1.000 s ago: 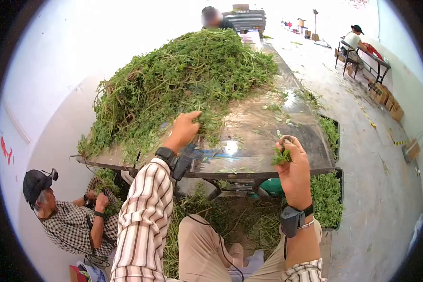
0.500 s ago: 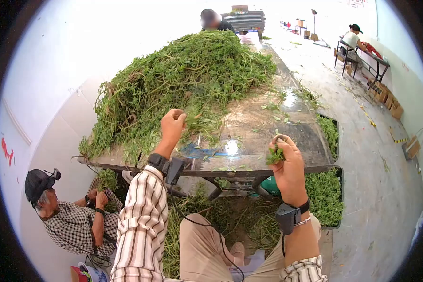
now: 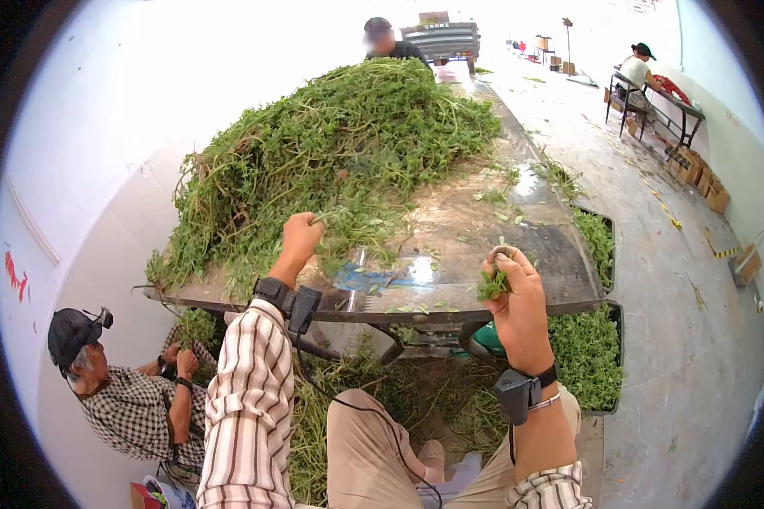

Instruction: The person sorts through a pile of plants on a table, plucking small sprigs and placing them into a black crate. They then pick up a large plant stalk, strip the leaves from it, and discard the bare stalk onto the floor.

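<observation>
Pulled back from the heap [image 3: 331,144], left hand [image 3: 300,239] fingers pinch a limp, light stem [image 3: 348,217] near its base; right hand [image 3: 514,293] fingers clamp picked sprigs [image 3: 491,285].

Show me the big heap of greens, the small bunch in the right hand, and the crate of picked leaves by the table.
heap of greens [image 3: 339,144], head view, middle of the pile.
small bunch [image 3: 490,286], head view, leaves showing beside the fingers.
crate [image 3: 617,314], head view, dark rim.
</observation>
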A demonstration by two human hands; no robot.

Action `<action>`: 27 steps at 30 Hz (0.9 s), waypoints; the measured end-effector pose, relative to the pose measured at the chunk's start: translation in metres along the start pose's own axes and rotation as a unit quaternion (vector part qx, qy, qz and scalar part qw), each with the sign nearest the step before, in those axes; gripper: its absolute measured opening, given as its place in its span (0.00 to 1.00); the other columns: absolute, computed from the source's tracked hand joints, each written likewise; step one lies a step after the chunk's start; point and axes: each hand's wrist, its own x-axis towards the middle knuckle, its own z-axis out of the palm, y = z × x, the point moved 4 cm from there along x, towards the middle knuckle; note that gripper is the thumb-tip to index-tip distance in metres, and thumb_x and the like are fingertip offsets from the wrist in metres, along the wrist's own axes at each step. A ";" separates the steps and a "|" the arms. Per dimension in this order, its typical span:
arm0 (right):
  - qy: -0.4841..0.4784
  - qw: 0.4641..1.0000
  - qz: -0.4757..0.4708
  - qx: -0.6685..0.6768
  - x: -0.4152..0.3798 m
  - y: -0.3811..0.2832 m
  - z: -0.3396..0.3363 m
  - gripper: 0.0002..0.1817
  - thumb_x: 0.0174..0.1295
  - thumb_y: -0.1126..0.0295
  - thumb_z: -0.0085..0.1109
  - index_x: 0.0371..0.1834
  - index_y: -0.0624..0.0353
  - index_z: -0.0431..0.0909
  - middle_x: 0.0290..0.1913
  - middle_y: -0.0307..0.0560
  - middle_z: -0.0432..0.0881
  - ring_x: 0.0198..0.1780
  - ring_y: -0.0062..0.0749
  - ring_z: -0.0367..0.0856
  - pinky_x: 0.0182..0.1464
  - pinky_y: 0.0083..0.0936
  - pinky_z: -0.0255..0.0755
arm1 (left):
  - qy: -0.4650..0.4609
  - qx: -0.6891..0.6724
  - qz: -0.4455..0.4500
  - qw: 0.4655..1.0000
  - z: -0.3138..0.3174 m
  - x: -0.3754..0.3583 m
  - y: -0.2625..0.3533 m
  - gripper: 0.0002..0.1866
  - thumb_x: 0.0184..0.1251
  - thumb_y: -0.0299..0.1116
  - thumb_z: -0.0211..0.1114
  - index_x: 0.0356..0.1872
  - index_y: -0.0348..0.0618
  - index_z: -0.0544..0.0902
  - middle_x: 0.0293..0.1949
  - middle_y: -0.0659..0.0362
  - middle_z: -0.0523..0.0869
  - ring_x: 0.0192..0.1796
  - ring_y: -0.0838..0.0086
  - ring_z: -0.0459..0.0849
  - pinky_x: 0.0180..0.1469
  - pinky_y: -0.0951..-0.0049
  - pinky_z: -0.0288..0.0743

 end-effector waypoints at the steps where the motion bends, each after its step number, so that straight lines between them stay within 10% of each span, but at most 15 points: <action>1: 0.000 1.000 0.000 -0.002 0.000 0.000 0.000 0.03 0.66 0.70 0.48 0.37 0.54 0.71 0.28 0.33 0.73 0.22 0.12 0.65 0.19 0.13 0.57 | 0.012 -0.012 0.025 1.000 -0.005 0.000 0.003 0.11 0.55 0.32 0.64 0.33 0.33 0.81 0.23 0.51 0.82 0.24 0.65 0.80 0.30 0.64 0.73; 4: 0.008 1.000 0.004 -0.008 0.000 0.001 0.000 0.03 0.66 0.70 0.48 0.37 0.54 0.71 0.28 0.33 0.73 0.22 0.12 0.66 0.19 0.12 0.57 | 0.045 -0.252 -0.024 0.966 -0.024 -0.004 0.032 0.10 0.62 0.30 0.60 0.38 0.31 0.79 0.28 0.55 0.82 0.25 0.74 0.80 0.25 0.73 0.73; 27: -0.013 0.999 -0.014 -0.049 -0.004 0.000 0.002 0.05 0.62 0.67 0.58 0.36 0.52 0.75 0.26 0.26 0.71 0.23 0.08 0.67 0.19 0.09 0.60 | 0.097 -0.377 0.042 0.920 -0.040 -0.015 0.053 0.10 0.65 0.33 0.61 0.37 0.35 0.83 0.29 0.63 0.82 0.27 0.81 0.77 0.30 0.80 0.70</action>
